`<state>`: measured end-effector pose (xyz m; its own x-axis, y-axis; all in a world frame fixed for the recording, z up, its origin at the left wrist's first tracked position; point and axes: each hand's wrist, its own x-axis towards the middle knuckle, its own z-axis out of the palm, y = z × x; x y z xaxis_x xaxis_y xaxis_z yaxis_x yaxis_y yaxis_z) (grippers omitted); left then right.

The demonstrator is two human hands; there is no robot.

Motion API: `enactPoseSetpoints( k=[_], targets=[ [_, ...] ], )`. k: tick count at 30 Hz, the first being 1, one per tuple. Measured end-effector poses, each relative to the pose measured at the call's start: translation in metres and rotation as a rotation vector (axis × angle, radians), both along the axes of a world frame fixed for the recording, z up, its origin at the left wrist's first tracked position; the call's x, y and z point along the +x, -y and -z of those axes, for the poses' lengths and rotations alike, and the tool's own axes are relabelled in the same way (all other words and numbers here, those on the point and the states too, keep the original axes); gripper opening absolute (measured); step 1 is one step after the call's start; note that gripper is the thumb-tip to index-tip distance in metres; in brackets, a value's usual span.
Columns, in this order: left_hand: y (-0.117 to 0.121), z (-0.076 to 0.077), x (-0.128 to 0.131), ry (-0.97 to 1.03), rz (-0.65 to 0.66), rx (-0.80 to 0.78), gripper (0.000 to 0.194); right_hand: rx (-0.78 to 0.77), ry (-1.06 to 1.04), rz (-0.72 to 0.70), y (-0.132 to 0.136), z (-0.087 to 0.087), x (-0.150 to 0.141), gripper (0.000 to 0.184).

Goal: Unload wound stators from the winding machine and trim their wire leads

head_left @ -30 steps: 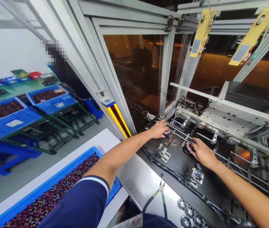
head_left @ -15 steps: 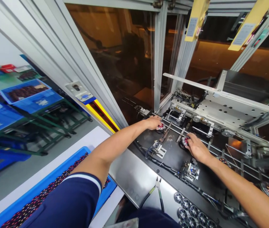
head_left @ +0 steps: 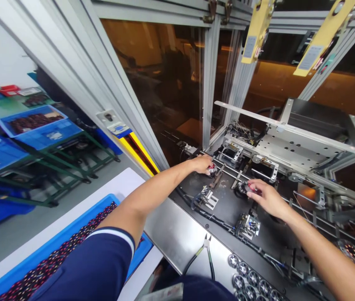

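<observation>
My left hand reaches into the machine and rests with curled fingers on a small round red-and-silver part seated on the conveyor rails. My right hand hovers over a second round part further right on the black deck, its fingertips pinching the red top of it. Between the hands lie two thin metal guide bars. Small clamp fixtures sit on the deck in front of my hands.
A blue bin of coiled red-and-dark parts stands at my lower left on a white table. Pliers lie on the steel ledge, beside a row of round silver parts. Glass enclosure doors rise behind. More blue bins sit on green racks at left.
My right hand has drawn back slightly to the right and lifted, uncovering more of the round part under it. The left hand has stayed on its part. The camera shifted a little.
</observation>
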<state>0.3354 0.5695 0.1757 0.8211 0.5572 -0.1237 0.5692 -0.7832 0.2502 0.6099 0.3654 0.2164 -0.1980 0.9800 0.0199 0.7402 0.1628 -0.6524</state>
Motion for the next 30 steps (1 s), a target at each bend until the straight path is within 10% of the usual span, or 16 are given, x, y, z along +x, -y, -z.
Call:
enactPoseSetpoints(
  k=[5,11,16,21,25,30],
  targets=[
    [0.031,-0.021,-0.02,0.233,-0.092,0.041,0.033,-0.161,-0.219,0.052,0.094,-0.039,-0.043,0.03],
    [0.151,-0.028,-0.115,0.505,-0.227,0.013,0.021,0.047,-0.106,-0.112,0.175,0.024,-0.129,0.016],
    [0.257,0.025,-0.166,0.411,-0.279,-0.071,0.013,0.16,0.01,-0.249,0.149,0.1,-0.202,0.014],
    [0.287,0.083,-0.159,0.284,-0.369,0.005,0.025,0.286,0.165,-0.314,0.108,0.119,-0.245,0.02],
    [0.29,0.075,-0.155,0.274,-0.336,0.09,0.016,0.385,0.284,-0.273,0.126,0.091,-0.218,0.02],
    [0.269,-0.006,-0.127,0.354,-0.136,0.165,0.015,0.467,0.433,-0.044,0.184,0.021,-0.054,0.026]
  ],
)
